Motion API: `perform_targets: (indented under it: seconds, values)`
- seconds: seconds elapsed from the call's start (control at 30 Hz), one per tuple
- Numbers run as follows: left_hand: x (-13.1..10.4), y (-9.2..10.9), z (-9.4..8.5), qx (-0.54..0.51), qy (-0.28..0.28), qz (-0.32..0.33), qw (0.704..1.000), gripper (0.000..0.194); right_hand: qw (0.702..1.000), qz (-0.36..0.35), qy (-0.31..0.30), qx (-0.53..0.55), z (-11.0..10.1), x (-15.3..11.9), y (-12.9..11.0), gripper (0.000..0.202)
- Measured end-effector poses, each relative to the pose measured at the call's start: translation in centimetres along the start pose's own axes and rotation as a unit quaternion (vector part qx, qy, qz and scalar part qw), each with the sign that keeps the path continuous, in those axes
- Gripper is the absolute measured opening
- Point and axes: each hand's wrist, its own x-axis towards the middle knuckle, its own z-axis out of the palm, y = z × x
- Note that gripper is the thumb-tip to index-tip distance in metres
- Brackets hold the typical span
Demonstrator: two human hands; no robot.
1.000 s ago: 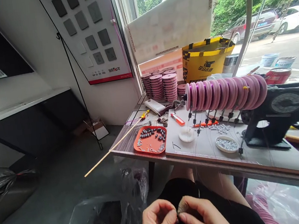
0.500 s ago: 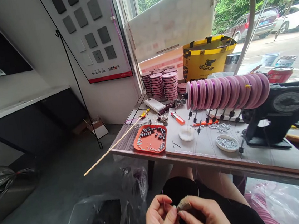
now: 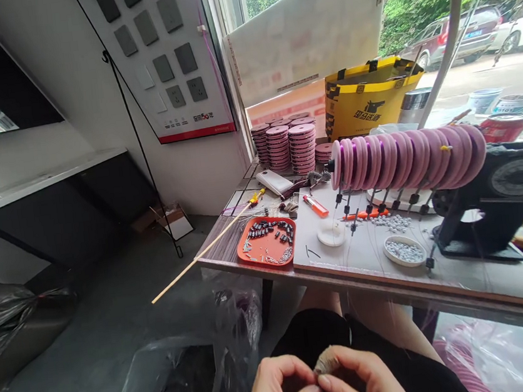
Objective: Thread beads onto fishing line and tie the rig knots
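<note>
Over my lap, my left hand [image 3: 283, 387] is closed in a pinch, thumb against the fingertips. My right hand [image 3: 360, 376] pinches right beside it, and the fingertips of both meet. A tan wrap [image 3: 326, 360] covers the tip of my right index finger. Whatever the fingers hold is too small and hidden to name. Above the hands, on the table, lies an orange tray [image 3: 269, 259] with small black pieces and tiny silvery bits. To its right a white dish [image 3: 405, 261] holds small grey beads. A row of pink discs [image 3: 408, 160] sits on a black machine [image 3: 501, 184], with thin lines and black weights hanging down.
Stacks of pink spools [image 3: 303, 147] stand by the window near a yellow bag [image 3: 369, 105]. A thin wooden stick [image 3: 202, 253] juts past the table's left edge. A white lid [image 3: 331, 234] and an orange-capped tube [image 3: 315, 206] lie on the board. Clear plastic bags hang below.
My left hand's fingers have curled in and lowered, closing against my right fingertips. The whole view has shifted slightly, so the table things sit a little farther right.
</note>
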Motion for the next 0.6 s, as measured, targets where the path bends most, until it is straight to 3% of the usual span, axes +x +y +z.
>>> perform_targets:
  seconds: [0.2,0.33,0.6]
  values:
    - [1.1,0.6,-2.6,-0.1,-0.04,0.003,0.994,0.014,0.985,0.065,-0.049,0.151,1.0,0.9,2.8,0.049]
    - [1.0,0.6,-3.9,-0.108,-0.003,-0.017,0.994,0.016,0.967,0.113,-0.082,0.215,1.9,1.6,3.1,0.05]
    - [0.8,0.0,-4.5,-0.144,0.066,-0.025,0.987,0.015,0.939,0.181,-0.128,0.262,3.5,3.0,2.6,0.04]
